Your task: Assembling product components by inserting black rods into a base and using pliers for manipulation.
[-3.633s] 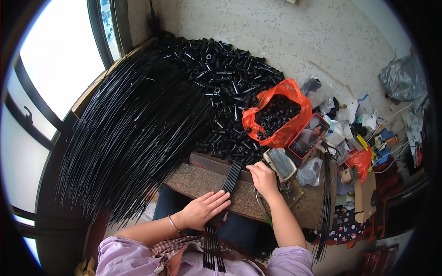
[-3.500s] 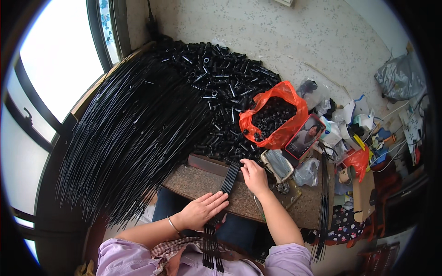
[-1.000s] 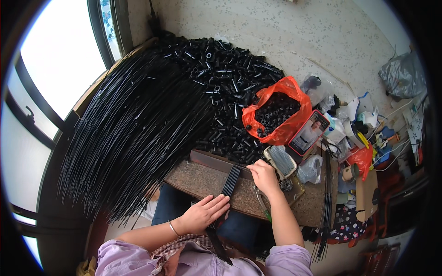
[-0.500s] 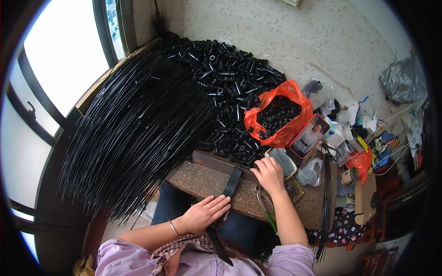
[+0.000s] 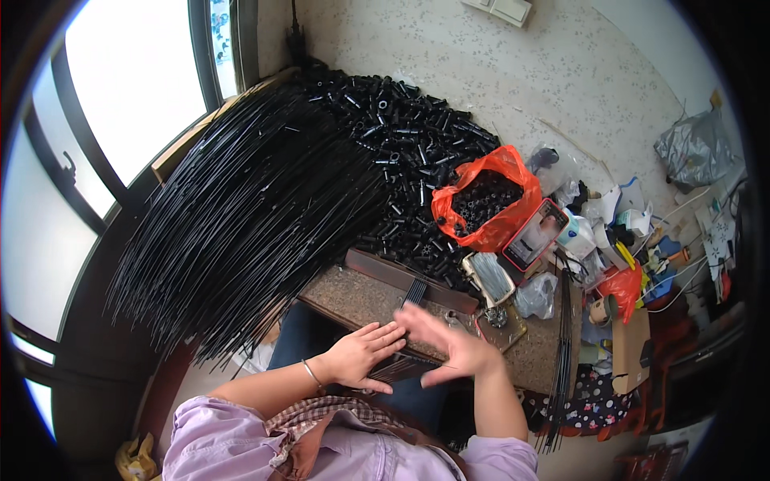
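Note:
My left hand (image 5: pixel 362 354) lies palm down at the front edge of the brown speckled board (image 5: pixel 333 297), fingers stretched, thumb apart. Its fingertips rest over a narrow row of thin black rods (image 5: pixel 415 293). Beside it, my right hand (image 5: pixel 457 351) is raised over the same edge with fingers and thumb spread; its fingertips are blurred and nothing shows in it. The rods run up to a dark metal strip (image 5: pixel 377 271) along the back of the board. Their lower part is covered by my hands, and more dark rods show below.
A large sheaf of thin black rods (image 5: pixel 249 216) spreads on the left. Behind lie many black tubular parts (image 5: pixel 401 132). To the right are an orange bag (image 5: pixel 529 188) of small black parts, a propped phone (image 5: pixel 536 234), a clear plastic bag (image 5: pixel 536 297) and hanging rods (image 5: pixel 560 361).
My right hand has come down and left from the metal strip to beside my left hand, its fingers now spread. My left thumb has moved outward. The whole view has shifted slightly.

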### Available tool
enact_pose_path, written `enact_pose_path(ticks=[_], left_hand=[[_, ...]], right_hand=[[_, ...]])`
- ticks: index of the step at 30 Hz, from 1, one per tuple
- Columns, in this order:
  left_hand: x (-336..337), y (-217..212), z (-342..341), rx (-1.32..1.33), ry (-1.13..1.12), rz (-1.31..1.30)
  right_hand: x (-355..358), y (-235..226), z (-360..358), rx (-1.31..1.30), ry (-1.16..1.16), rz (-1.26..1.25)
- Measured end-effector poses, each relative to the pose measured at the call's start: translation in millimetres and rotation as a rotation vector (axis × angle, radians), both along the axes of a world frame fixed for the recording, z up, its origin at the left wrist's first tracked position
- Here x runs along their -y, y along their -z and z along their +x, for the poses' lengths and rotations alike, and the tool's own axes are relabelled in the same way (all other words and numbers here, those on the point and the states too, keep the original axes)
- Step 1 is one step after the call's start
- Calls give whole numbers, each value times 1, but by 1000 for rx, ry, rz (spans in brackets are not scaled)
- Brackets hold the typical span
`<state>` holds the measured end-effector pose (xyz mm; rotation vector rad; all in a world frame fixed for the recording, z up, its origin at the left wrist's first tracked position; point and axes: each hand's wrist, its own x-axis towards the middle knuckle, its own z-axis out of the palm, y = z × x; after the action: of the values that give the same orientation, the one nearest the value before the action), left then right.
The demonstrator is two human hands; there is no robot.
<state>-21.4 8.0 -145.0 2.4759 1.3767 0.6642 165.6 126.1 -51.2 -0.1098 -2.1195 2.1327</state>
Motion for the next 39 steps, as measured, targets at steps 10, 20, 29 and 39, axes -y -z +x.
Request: enact_pose_path(ticks=[10,20,29,39], left_hand=[[13,-39,13,-115,-18,138],[6,-89,25,549,321,-123],[-24,-93,42,2075,-204,20],[31,-94,54,1514,338,-883]], right_hand=[[134,-47,19,-542,753,202],[135,-109,60,-883,778,423],[98,66,-33,-288,680,-980],[46,-54,-7,-808,1194,-256]])
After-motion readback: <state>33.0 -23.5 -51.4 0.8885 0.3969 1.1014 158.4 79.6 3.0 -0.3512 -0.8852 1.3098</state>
